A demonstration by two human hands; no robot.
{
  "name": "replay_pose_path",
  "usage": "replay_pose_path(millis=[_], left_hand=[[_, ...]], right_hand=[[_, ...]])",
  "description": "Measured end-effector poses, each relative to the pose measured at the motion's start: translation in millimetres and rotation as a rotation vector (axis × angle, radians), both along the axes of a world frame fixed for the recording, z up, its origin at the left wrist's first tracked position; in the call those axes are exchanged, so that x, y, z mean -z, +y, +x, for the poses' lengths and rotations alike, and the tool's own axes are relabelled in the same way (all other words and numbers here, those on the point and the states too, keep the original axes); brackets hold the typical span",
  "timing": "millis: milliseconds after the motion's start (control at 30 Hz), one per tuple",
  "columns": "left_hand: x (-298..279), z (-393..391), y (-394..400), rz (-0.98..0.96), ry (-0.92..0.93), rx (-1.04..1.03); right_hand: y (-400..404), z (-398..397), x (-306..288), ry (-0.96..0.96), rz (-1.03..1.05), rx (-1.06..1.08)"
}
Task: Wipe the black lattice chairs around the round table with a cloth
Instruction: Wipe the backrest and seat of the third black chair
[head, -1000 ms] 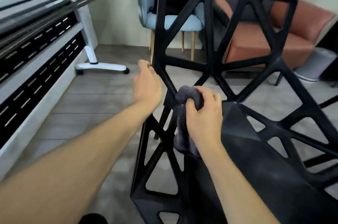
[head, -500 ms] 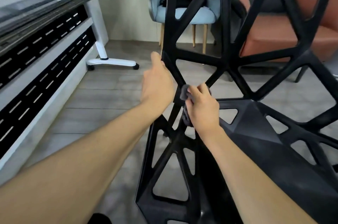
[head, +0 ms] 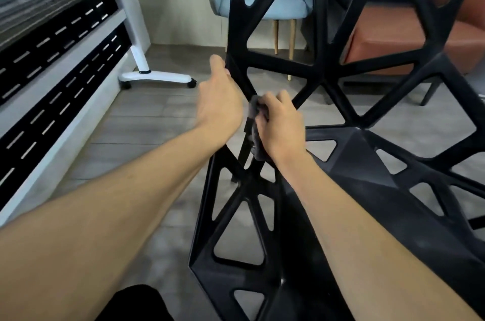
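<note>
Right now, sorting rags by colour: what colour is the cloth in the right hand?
Dark grey cloth, seen in the head view.

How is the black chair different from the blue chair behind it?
The black lattice chair is bare bars with triangle holes; the blue chair is solid and padded. The black one is near, touched by both hands; the blue one stands back by the wall on pale wooden legs.

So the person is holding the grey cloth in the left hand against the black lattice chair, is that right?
Not quite: the head view shows the grey cloth in the right hand. The left hand steadies the black lattice chair.
</note>
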State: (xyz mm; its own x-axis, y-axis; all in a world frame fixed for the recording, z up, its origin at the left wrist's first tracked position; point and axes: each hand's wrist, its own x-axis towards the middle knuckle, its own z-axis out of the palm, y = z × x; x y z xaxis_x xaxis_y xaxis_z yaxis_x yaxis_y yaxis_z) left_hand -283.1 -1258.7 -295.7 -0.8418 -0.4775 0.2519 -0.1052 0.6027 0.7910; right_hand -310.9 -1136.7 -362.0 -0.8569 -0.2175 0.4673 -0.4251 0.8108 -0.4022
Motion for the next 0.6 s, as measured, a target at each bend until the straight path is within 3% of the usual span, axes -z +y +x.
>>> replay_pose_path(millis=[133,300,433,600], left_hand=[[5.5,-4.3,-1.4,0.089,-0.001,0.016],[2.1,-6.4,1.7,0.086,0.003,-0.011],[0.5,-3.4,1.2,0.107,0.003,-0.036],[-6.7,3.4,5.1,0.194,-0.008,-0.03]], right_hand=[[25.3,1.1,9.2,-0.221,0.326,0.098],[19.2,-21.3,-17.2,-0.355,0.468,0.091],[27.8,1.3,-11.1,-0.444,0.384,0.041],[35.0,71.7,11.5,-0.249,0.251,-0.101]])
